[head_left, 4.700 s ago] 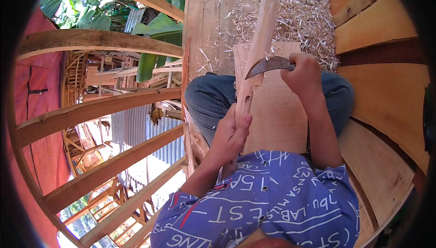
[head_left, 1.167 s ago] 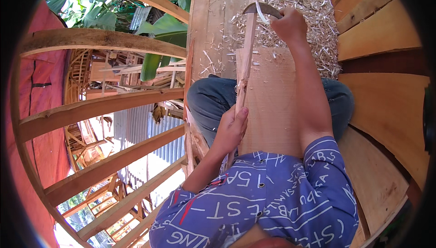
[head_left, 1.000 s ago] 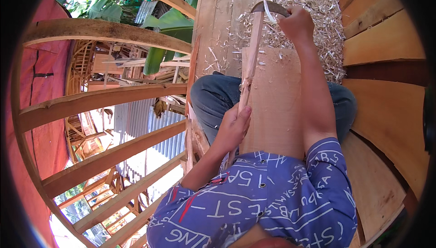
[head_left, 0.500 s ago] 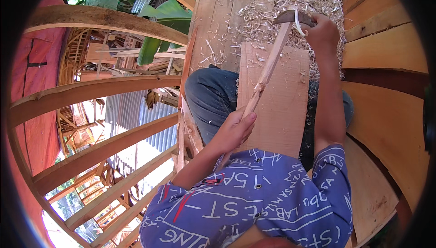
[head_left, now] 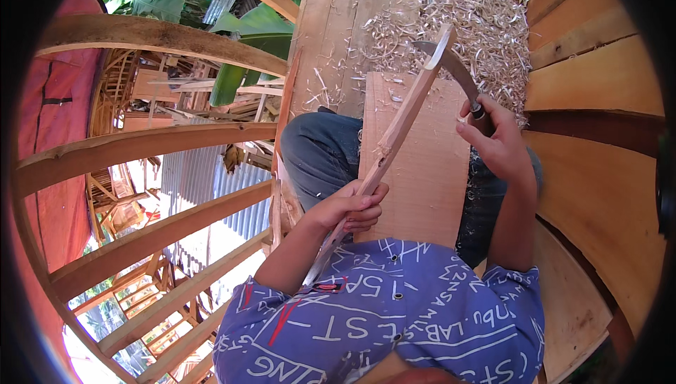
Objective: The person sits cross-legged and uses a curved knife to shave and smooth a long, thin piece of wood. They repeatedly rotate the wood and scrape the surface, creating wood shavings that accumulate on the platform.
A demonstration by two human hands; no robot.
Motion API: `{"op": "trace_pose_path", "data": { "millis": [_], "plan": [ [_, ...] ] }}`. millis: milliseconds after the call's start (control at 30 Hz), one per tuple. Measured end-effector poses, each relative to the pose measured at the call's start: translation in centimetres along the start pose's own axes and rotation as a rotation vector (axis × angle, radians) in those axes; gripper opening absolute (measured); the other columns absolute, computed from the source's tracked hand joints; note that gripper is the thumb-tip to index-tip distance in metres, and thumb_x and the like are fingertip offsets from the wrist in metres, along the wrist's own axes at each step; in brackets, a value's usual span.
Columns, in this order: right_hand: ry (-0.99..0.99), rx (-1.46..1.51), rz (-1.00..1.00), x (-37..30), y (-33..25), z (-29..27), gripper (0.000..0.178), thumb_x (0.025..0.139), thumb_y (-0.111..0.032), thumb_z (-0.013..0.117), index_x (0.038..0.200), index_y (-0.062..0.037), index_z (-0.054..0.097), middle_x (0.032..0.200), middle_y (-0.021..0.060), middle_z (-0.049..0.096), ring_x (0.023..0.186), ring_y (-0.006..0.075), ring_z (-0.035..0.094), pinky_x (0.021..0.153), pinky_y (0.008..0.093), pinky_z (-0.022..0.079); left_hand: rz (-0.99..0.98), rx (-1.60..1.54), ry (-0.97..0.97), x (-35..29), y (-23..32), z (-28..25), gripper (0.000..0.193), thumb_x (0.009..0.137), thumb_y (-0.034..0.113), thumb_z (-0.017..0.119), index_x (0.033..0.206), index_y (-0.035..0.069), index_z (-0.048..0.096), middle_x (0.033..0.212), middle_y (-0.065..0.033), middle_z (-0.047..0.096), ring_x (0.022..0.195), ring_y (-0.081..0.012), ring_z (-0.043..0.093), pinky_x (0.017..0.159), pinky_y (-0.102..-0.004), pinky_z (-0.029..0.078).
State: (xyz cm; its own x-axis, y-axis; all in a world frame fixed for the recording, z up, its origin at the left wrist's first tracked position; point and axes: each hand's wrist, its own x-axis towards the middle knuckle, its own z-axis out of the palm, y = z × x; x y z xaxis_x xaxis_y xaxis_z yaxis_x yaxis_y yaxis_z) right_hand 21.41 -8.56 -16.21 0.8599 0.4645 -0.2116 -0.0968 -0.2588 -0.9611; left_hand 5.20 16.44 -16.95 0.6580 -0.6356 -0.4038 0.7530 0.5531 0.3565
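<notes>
My left hand (head_left: 354, 206) is wrapped round the lower part of a long, narrow wooden stick (head_left: 406, 116), which slants up and away to the right. Pale, freshly cut wood shows at the stick's far end, and a rough notch marks its middle. In my right hand (head_left: 498, 134) is the handle of a sickle (head_left: 461, 74) with a curved dark blade. The blade arches behind the stick near its far end; whether they touch I cannot tell. Across my lap lies a flat wooden board (head_left: 422, 180), beneath the stick.
Curled wood shavings (head_left: 479, 25) cover much of the plank floor (head_left: 338, 39) ahead. Curved wooden planks (head_left: 591, 88) wall the right side. Spaced wooden ribs (head_left: 155, 148) run along the left, with corrugated metal sheets beyond. My bent knee (head_left: 320, 152) rests left of the board.
My right hand has drawn the sickle back toward me from beyond the stick's far end. My left hand has shifted slightly nearer with the stick. The long curl at the blade is gone.
</notes>
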Motion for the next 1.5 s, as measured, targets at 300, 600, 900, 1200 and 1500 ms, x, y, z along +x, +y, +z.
{"op": "trace_pose_path", "data": {
  "millis": [300,600,900,1200,1500],
  "plan": [
    [-0.127,0.409,0.153,-2.9,1.2,0.4,0.015,0.090,-0.011,0.060,0.101,-0.0006,0.060,0.058,-0.0049,0.048,0.043,0.0019,0.044,0.038,0.0183,0.032,-0.191,0.074,0.051,-0.4,0.0,-1.0,0.040,0.086,0.035,0.066,0.076,0.012,0.036,0.047,0.0067,0.034,0.036,-0.0023,0.033,0.033,-0.0171,0.023],
    [0.061,0.341,0.186,-4.2,0.5,0.9,0.016,0.089,-0.012,0.060,0.100,0.0001,0.062,0.063,-0.0027,0.053,0.044,0.0016,0.044,0.040,0.0176,0.032,-0.228,0.050,0.024,-0.3,-0.7,-1.8,0.034,0.088,0.027,0.063,0.076,0.011,0.035,0.046,0.0059,0.033,0.035,-0.0035,0.034,0.034,-0.0186,0.023],
    [0.325,0.306,0.091,-4.7,-1.2,1.0,0.014,0.089,-0.008,0.060,0.099,0.0010,0.061,0.064,-0.0008,0.053,0.044,0.0033,0.044,0.039,0.0182,0.030,-0.273,0.102,-0.049,0.7,-0.6,-1.9,0.030,0.088,0.019,0.061,0.076,0.011,0.034,0.047,0.0049,0.036,0.035,-0.0036,0.036,0.033,-0.0188,0.025],
    [0.353,0.273,0.064,-5.8,-2.0,1.5,0.014,0.089,-0.009,0.060,0.097,0.0033,0.060,0.065,0.0013,0.055,0.043,0.0044,0.045,0.039,0.0178,0.031,-0.317,0.172,-0.081,1.6,-1.1,-1.2,0.030,0.087,0.019,0.060,0.075,0.011,0.035,0.049,0.0049,0.037,0.036,-0.0032,0.036,0.032,-0.0191,0.027],
    [0.245,0.244,0.117,-7.5,-1.8,-0.4,0.013,0.090,-0.008,0.059,0.097,0.0024,0.059,0.064,0.0015,0.054,0.043,0.0050,0.046,0.039,0.0183,0.033,-0.335,0.034,-0.084,1.4,-1.5,-0.7,0.032,0.087,0.018,0.061,0.073,0.012,0.033,0.048,0.0049,0.034,0.035,-0.0040,0.034,0.032,-0.0186,0.025]
  ]
}}
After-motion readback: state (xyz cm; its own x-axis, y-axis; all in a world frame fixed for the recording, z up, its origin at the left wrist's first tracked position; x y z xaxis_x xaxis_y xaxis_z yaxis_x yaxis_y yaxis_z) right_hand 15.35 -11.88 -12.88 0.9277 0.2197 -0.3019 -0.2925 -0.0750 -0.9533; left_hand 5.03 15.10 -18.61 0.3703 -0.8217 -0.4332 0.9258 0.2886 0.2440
